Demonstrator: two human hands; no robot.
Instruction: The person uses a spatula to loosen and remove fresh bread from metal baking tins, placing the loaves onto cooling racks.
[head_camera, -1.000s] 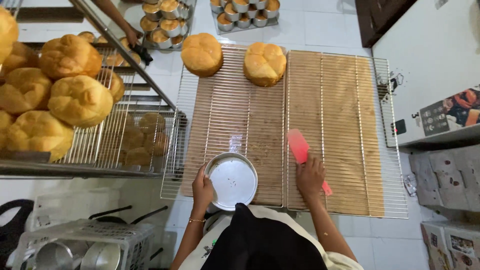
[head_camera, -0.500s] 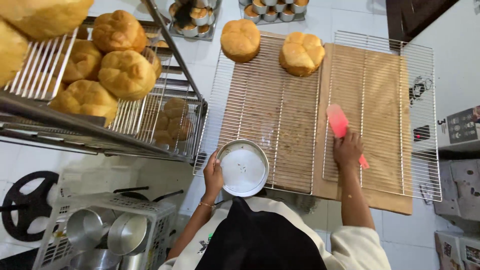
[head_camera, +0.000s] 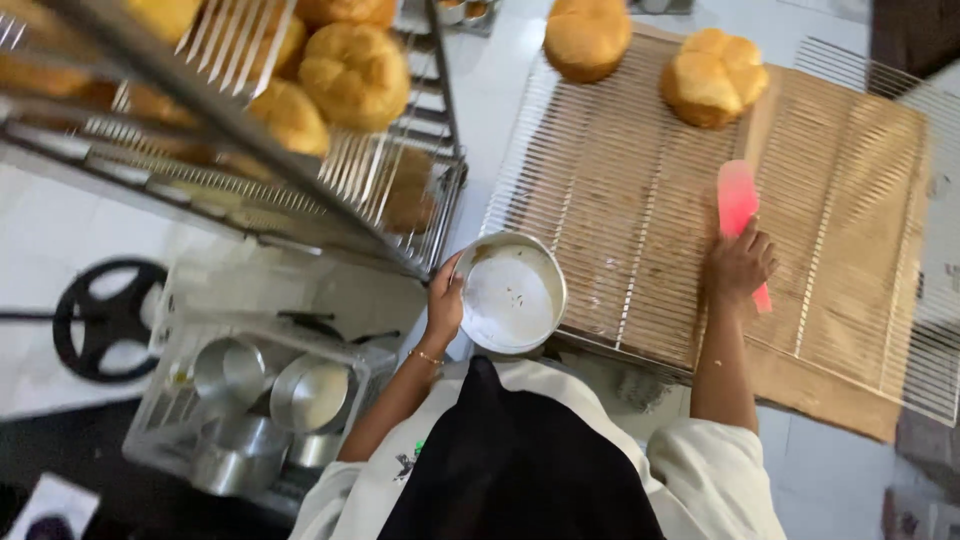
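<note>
One empty round pan (head_camera: 512, 295) is pinched at its rim by the left hand (head_camera: 443, 305), fingers curled, its open side up, at the near edge of the wire rack (head_camera: 620, 200). It could slip off that edge. The right hand (head_camera: 738, 265) presses a pink scraper (head_camera: 738, 215) flat; its long axis points away beyond the fingertips, toward two buns (head_camera: 712, 90).

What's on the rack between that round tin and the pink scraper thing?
Nothing sits there: in the head view, between the round tin in the left hand and the pink scraper under the right hand, only bare wire rack over brown paper shows.
</note>
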